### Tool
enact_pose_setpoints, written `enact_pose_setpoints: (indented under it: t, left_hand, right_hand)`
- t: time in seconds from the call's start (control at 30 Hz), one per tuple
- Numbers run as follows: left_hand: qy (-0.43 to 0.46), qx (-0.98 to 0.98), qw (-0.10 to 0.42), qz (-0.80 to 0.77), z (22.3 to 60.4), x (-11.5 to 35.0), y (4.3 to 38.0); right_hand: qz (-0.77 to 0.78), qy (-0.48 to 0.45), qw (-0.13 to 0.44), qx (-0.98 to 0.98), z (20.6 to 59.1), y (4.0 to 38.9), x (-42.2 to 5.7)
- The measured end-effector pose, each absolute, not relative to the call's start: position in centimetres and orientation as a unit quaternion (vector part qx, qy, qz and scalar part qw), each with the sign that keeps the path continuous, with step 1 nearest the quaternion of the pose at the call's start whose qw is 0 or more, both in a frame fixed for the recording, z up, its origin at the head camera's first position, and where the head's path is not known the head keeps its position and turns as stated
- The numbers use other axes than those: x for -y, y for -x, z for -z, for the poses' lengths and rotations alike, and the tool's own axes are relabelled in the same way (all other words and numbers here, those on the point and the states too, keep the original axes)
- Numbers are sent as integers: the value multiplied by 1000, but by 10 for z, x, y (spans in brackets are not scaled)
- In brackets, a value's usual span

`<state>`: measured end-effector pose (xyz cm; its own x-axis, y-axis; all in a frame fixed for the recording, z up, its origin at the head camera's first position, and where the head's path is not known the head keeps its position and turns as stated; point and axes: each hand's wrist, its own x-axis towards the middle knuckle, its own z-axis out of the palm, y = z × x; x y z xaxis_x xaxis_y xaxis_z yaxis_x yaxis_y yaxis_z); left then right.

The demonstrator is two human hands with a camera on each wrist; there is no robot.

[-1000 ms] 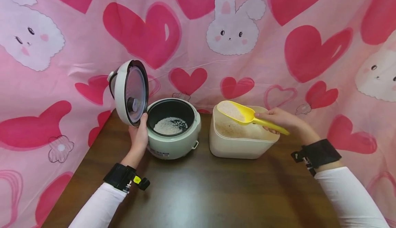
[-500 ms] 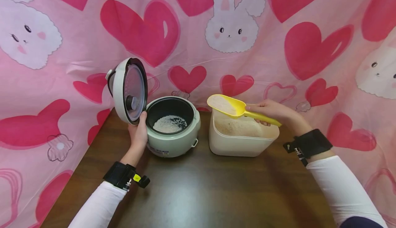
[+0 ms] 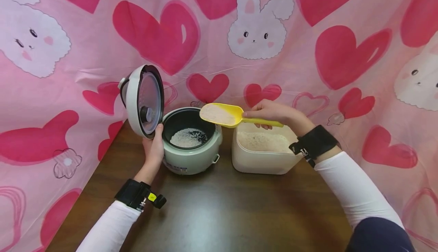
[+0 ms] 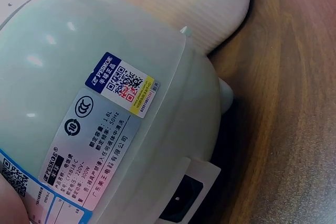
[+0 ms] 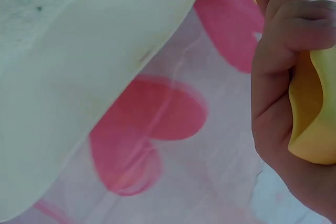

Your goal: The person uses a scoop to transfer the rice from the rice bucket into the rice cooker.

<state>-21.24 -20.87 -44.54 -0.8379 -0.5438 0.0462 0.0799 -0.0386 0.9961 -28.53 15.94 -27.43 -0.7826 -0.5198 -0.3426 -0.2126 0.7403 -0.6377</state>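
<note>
A pale green rice cooker (image 3: pixel 191 160) stands with its lid (image 3: pixel 132 105) raised, and white rice (image 3: pixel 184 138) covers part of its dark pot. My left hand (image 3: pixel 154 149) holds the lid's lower edge, thumb in front; its other fingers are mostly hidden behind. My right hand (image 3: pixel 272 112) grips the handle of a yellow scoop (image 3: pixel 237 115), fingers curled round it in the right wrist view (image 5: pixel 286 56). The scoop carries a load of rice (image 3: pixel 215 114), nearly level, its tip over the pot's right rim. Behind it sits a cream rice bin (image 3: pixel 260 163).
More rice or grain (image 3: pixel 263 141) lies in the bin, right of the cooker. The wooden table (image 3: pixel 219 210) extends in front. A pink cloth (image 3: pixel 212 35) with hearts and rabbits hangs close behind. The cooker's power socket (image 4: pixel 181 198) shows in the left wrist view.
My right hand has carried the loaded scoop leftward from above the bin to the cooker's right rim. My left hand and the lid have stayed in place.
</note>
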Motion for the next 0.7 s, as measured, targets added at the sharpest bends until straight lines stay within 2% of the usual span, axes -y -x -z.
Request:
enact_pose_setpoints:
  t: [0.43,0.7]
  left_hand:
    - [-179,652,227,701,446,209,211]
    - [-177,660,224,695,445,208,212]
  right_hand:
    - [179,268,221,-921,250,284,-113]
    - [137,262,194,-935,245,279,-100]
